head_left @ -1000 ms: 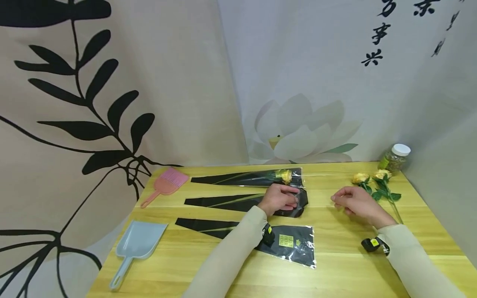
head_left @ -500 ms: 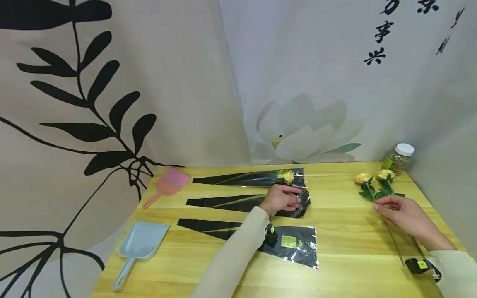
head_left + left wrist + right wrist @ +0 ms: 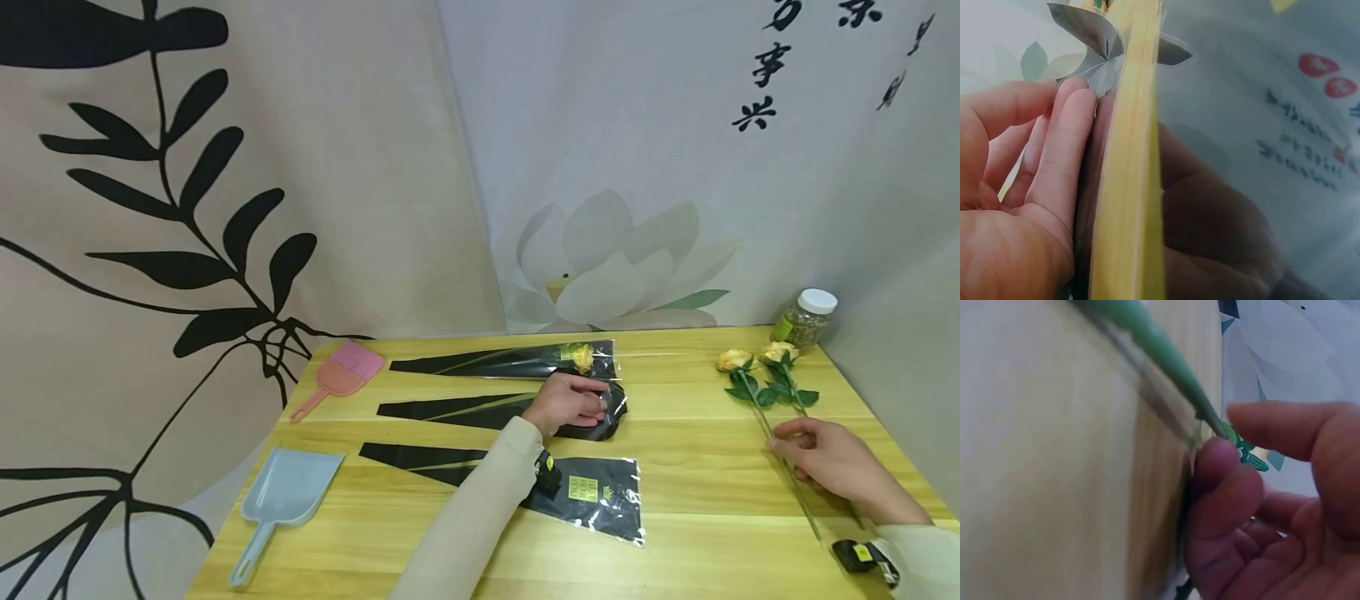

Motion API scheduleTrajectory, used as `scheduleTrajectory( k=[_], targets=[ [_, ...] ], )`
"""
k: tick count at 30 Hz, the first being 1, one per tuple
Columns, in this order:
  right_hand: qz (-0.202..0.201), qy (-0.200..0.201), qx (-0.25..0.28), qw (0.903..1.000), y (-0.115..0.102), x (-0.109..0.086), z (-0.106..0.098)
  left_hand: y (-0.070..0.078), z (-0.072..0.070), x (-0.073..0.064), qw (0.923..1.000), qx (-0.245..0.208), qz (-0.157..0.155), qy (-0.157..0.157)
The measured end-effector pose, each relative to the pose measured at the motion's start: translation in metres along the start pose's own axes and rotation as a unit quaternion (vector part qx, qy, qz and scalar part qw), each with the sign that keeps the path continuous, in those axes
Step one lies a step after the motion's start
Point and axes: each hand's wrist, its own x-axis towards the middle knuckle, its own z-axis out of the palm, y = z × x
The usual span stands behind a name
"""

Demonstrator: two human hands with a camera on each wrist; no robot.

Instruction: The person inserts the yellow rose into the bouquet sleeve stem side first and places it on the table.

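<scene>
My left hand [image 3: 567, 404] is at the wide end of the middle black flower sleeve [image 3: 457, 407], thumb and fingertips together at its film edge. In the left wrist view, flared film corners [image 3: 1088, 31] stand just past the fingertips. Over on the right, my right hand [image 3: 832, 462] pinches the stem of a yellow rose [image 3: 735, 360] between thumb and index finger. That green stem [image 3: 1169, 359] runs slightly above the tabletop in the right wrist view. A second yellow rose [image 3: 780, 353] lies alongside, its lower stem partly hidden by the hand.
A filled sleeve with a yellow rose [image 3: 577, 357] lies behind, and a flat labelled sleeve [image 3: 585, 493] in front. On the left are a pink brush [image 3: 345, 369] and a blue dustpan [image 3: 288, 487]. A white-lidded jar [image 3: 806, 321] stands at the back right corner.
My right hand has moved right to the roses, then a little down along the left rose's stem. The left hand has stayed at the middle sleeve.
</scene>
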Motion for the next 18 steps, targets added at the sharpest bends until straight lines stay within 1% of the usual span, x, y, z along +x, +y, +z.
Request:
scheduleTrajectory(
  k=[4, 6, 10, 14, 18],
  targets=[
    [0.008, -0.009, -0.034, 0.9993, -0.004, 0.003, 0.000, 0.002, -0.002, 0.001, 0.9999, -0.003, -0.004, -0.009],
    [0.014, -0.017, -0.040, 0.9990, -0.005, 0.002, -0.001, 0.003, -0.001, 0.001, 0.9999, -0.004, -0.004, -0.016],
    [0.009, -0.017, -0.049, 0.9986, -0.009, 0.002, -0.001, 0.005, -0.001, 0.002, 0.9996, -0.006, -0.006, -0.028],
    [0.005, -0.011, -0.031, 0.9995, -0.015, 0.004, 0.004, 0.005, -0.003, 0.002, 0.9994, -0.009, -0.011, -0.031],
    [-0.003, -0.017, 0.012, 0.9998, -0.023, 0.007, 0.010, 0.004, -0.004, 0.000, 0.9995, -0.010, -0.014, -0.028]
  ],
)
